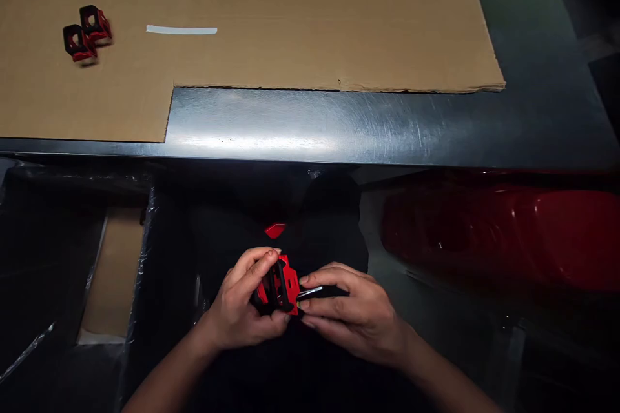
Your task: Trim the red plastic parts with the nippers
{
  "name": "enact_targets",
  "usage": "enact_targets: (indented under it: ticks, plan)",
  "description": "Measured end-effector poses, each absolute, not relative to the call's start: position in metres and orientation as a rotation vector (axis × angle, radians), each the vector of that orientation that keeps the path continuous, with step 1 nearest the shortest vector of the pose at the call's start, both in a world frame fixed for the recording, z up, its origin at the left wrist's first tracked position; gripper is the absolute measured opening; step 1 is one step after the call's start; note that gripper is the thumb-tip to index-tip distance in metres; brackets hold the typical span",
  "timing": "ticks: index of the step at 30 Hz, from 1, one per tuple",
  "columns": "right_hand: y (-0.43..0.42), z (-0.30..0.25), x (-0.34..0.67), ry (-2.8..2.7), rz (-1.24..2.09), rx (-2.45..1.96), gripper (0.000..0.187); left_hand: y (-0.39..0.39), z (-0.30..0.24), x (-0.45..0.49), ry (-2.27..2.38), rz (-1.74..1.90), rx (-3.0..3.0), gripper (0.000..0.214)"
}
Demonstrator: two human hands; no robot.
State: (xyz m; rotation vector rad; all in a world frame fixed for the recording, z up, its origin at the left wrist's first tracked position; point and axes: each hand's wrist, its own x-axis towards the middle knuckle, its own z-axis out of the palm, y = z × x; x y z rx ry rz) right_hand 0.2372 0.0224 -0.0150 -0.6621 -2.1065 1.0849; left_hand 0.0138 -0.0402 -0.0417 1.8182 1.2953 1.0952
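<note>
Low in the picture, below the table edge, my left hand is closed around a small red and black part, thumb and fingers pinching its sides. My right hand is closed on a slim tool with a shiny metal shaft whose tip touches the right side of the part. A small red piece shows in the dark just above the hands. Two more red and black parts lie side by side on the cardboard at the far left.
A brown cardboard sheet with two white tape strips covers most of a steel table. A dark plastic-lined box sits lower left. A red glossy shape lies lower right.
</note>
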Motion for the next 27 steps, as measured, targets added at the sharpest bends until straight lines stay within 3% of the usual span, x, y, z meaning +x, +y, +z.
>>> enact_targets:
  ticks: [27]
  plan:
    - [0.0207, -0.0151, 0.2336, -2.000, 0.999, -0.698, 0.004, -0.0379, -0.0451, 0.0150, 1.260, 1.141, 1.847, 0.084]
